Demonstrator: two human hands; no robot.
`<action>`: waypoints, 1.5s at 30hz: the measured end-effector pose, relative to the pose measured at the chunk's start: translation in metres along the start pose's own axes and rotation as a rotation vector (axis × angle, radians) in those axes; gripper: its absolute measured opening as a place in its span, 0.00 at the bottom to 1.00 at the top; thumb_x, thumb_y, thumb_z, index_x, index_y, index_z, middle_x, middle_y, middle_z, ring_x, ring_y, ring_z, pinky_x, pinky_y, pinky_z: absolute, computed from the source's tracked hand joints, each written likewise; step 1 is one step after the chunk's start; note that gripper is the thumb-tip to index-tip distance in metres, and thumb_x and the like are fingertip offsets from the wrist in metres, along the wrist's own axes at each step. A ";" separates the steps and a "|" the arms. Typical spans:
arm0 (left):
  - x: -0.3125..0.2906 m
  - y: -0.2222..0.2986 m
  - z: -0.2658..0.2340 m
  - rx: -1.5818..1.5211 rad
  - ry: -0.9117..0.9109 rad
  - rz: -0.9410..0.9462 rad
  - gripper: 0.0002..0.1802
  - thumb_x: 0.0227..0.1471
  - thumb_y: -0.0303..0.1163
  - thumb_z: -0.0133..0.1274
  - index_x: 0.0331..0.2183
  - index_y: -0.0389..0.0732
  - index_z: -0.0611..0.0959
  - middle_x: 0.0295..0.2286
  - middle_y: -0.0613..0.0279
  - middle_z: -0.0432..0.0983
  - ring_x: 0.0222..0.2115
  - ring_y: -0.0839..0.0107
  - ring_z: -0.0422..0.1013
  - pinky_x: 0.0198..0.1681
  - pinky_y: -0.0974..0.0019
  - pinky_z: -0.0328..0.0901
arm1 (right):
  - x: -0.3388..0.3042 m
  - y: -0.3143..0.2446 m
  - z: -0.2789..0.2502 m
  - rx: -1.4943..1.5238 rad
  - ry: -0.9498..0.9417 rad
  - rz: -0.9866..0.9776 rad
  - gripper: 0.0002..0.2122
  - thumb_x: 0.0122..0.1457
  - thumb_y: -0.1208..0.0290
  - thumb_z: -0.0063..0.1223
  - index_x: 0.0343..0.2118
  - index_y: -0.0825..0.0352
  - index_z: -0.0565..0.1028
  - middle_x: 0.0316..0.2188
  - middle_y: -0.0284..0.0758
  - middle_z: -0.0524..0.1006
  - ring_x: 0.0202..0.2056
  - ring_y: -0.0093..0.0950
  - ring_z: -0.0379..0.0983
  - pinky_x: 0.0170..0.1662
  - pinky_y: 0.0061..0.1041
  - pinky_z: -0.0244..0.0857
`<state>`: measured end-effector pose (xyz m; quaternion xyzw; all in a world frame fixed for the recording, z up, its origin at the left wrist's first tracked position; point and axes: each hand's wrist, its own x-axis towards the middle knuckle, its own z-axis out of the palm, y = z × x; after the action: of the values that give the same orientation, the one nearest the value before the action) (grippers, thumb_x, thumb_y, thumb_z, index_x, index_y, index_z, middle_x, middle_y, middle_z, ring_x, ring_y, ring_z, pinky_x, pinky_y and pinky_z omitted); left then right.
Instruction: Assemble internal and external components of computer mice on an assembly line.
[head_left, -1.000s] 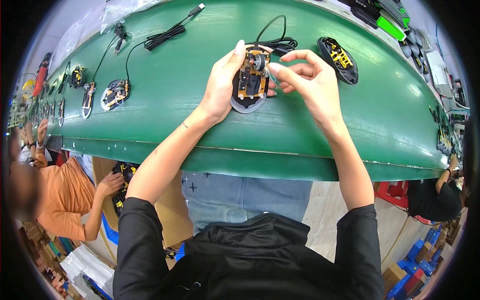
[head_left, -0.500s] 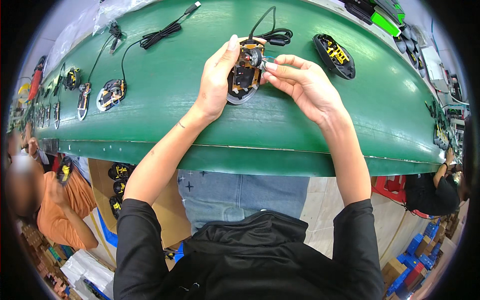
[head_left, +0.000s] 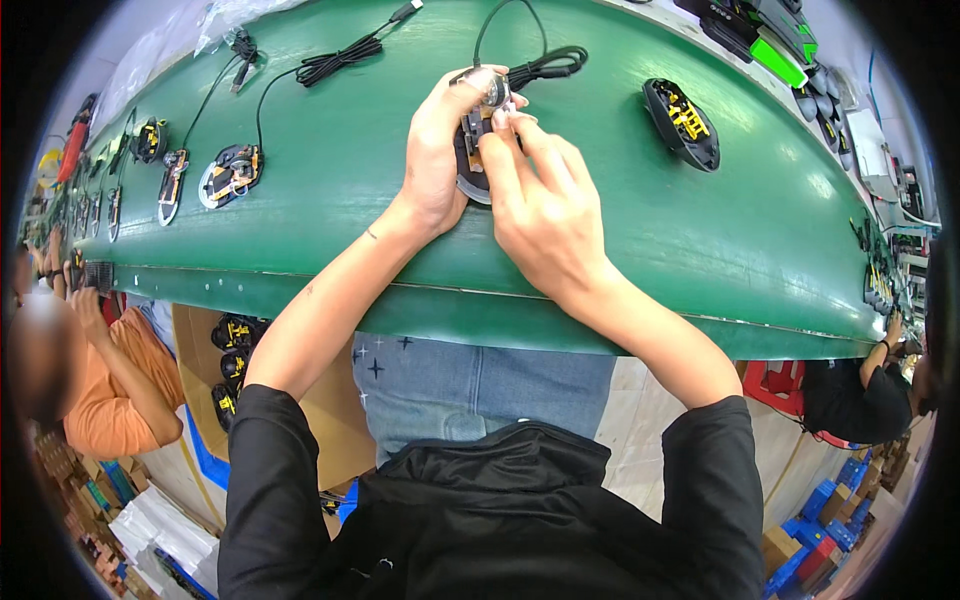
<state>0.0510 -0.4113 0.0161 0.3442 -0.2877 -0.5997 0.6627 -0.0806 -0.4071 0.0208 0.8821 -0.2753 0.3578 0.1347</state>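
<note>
An opened computer mouse base (head_left: 474, 188) with its circuit board and scroll wheel showing is gripped by my left hand (head_left: 437, 155). The fingers wrap its left side, and the thumb lies across the far end by the wheel. My right hand (head_left: 545, 195) is closed over the board's right side, its fingertips pinched together beside the wheel. Whatever sits in that pinch is mostly hidden by the fingers. From the far end of the base runs a black cable (head_left: 548, 65), bundled on the table. Farther right lies a black mouse top shell (head_left: 683, 124), its yellow inner parts facing up.
On the green table (head_left: 400, 262), two opened mouse bases (head_left: 232, 176) with cables lie to the left. Several more parts stand farther left. A cardboard box (head_left: 290, 430) with black-and-yellow shells is below the table edge. People (head_left: 120, 380) sit at both sides.
My right hand has swung left from beside the mouse base to over its board, turning its back upward. The small part with a blue wire at its fingertips is now hidden.
</note>
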 end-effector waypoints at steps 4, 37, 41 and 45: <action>-0.001 0.004 -0.009 0.061 0.015 -0.003 0.20 0.52 0.25 0.54 0.47 0.32 0.70 0.39 0.51 0.75 0.39 0.62 0.74 0.45 0.61 0.71 | 0.004 -0.002 -0.004 0.096 -0.073 0.004 0.16 0.47 0.77 0.52 0.41 0.73 0.73 0.40 0.47 0.77 0.46 0.40 0.71 0.47 0.33 0.67; 0.000 0.019 -0.012 0.085 -0.027 0.042 0.22 0.54 0.21 0.50 0.50 0.30 0.69 0.45 0.46 0.73 0.45 0.54 0.74 0.48 0.54 0.73 | -0.002 0.116 -0.020 0.285 -0.366 0.580 0.28 0.48 0.57 0.64 0.52 0.63 0.72 0.37 0.45 0.79 0.37 0.42 0.76 0.45 0.35 0.68; 0.001 0.017 -0.011 0.100 -0.008 0.026 0.19 0.54 0.22 0.51 0.49 0.31 0.71 0.46 0.50 0.74 0.46 0.57 0.74 0.47 0.57 0.73 | 0.021 0.060 -0.024 0.738 -0.072 0.762 0.20 0.54 0.59 0.60 0.48 0.62 0.76 0.32 0.43 0.81 0.33 0.34 0.79 0.39 0.29 0.71; -0.005 0.016 -0.011 0.033 -0.034 -0.061 0.16 0.58 0.27 0.44 0.49 0.37 0.73 0.40 0.62 0.74 0.40 0.72 0.71 0.47 0.68 0.67 | 0.022 0.019 -0.007 0.558 0.076 0.404 0.21 0.53 0.64 0.62 0.50 0.66 0.74 0.46 0.44 0.76 0.45 0.37 0.75 0.49 0.31 0.68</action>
<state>0.0681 -0.4044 0.0226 0.3536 -0.2981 -0.6204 0.6334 -0.0822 -0.4284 0.0421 0.7986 -0.3309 0.4712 -0.1751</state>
